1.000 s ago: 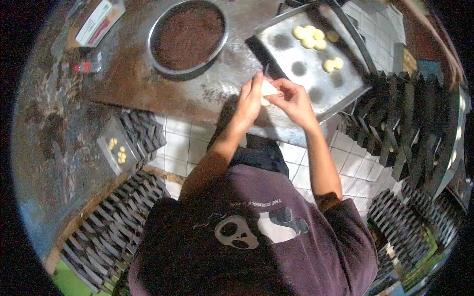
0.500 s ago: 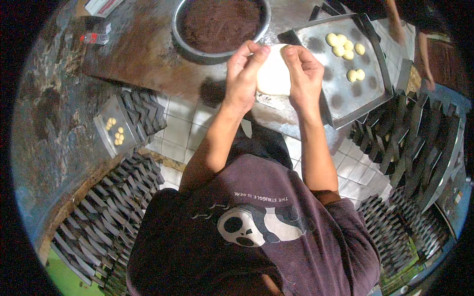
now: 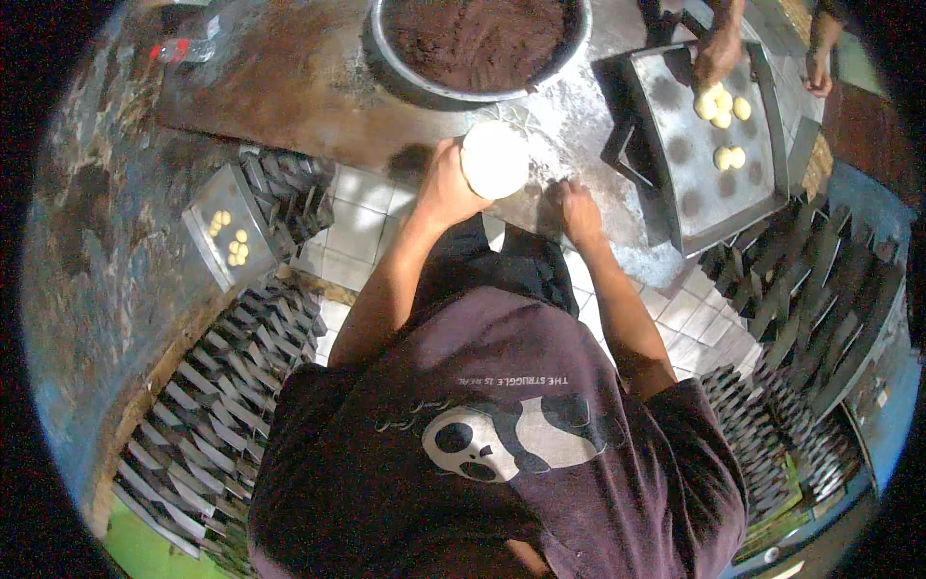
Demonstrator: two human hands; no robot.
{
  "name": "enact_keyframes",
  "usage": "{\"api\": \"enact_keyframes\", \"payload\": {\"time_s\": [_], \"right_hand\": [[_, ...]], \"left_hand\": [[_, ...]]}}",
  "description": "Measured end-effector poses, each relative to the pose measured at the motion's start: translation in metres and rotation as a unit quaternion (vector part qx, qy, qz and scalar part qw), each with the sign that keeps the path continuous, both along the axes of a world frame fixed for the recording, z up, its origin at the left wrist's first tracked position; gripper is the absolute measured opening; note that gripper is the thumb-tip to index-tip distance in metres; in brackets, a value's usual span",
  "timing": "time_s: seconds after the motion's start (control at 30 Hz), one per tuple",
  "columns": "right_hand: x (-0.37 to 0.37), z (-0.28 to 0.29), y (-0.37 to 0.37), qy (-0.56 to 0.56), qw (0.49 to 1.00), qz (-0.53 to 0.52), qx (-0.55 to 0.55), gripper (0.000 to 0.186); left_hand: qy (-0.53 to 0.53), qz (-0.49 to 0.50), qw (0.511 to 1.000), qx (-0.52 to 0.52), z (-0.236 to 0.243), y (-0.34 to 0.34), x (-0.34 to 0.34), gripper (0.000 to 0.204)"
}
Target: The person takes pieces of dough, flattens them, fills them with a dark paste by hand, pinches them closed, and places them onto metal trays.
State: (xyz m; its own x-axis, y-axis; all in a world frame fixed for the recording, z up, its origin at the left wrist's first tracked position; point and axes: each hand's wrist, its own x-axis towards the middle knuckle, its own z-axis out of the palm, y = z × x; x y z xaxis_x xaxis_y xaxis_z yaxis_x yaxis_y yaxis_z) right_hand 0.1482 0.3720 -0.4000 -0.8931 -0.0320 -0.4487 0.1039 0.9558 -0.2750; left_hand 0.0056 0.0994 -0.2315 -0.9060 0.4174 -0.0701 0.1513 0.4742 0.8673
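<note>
My left hand (image 3: 444, 188) holds a flat white round of dough (image 3: 496, 154) above the near edge of the worktable (image 3: 289, 116). My right hand (image 3: 574, 203) is lower right of the dough, apart from it, at the floured surface with fingers curled; whether anything is in them I cannot make out. A large metal bowl of brown crumbly filling (image 3: 477, 43) stands behind the dough. A black-rimmed metal tray (image 3: 704, 203) with several pale dough balls (image 3: 741, 108) lies to the right.
Another person's hand (image 3: 719, 58) reaches onto the right tray; another hand (image 3: 818, 72) is beyond it. A plastic bottle (image 3: 193, 50) lies at the back left. A tray with dough balls (image 3: 236, 253) and stacked dark trays (image 3: 212, 405) are at left; more stacks (image 3: 801, 289) at right.
My right hand has left the dough and moved down to the floured surface. My left hand holds the round alone, shifted left. Another person's hand has reached onto the right tray.
</note>
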Motion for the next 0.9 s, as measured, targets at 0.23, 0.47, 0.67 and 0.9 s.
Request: {"api": "enact_keyframes", "payload": {"time_s": [0.23,0.47,0.67,0.9], "right_hand": [[-0.076,0.069,-0.032,0.012,0.990,-0.053,-0.132,0.025],[-0.234,0.121,-0.066,0.210,0.972,0.104,0.003,0.032],[-0.251,0.101,-0.054,0.183,0.958,0.218,0.019,0.036],[-0.282,0.099,-0.037,-0.025,0.979,0.158,-0.123,0.029]], "left_hand": [[0.029,0.171,0.980,-0.096,-0.006,-0.087,-0.029,0.054],[0.186,0.169,0.956,-0.153,-0.018,-0.122,-0.051,0.047],[0.015,0.242,0.968,-0.067,-0.014,-0.126,-0.040,0.052],[-0.071,0.226,0.971,0.011,0.015,-0.107,-0.050,0.036]]}}
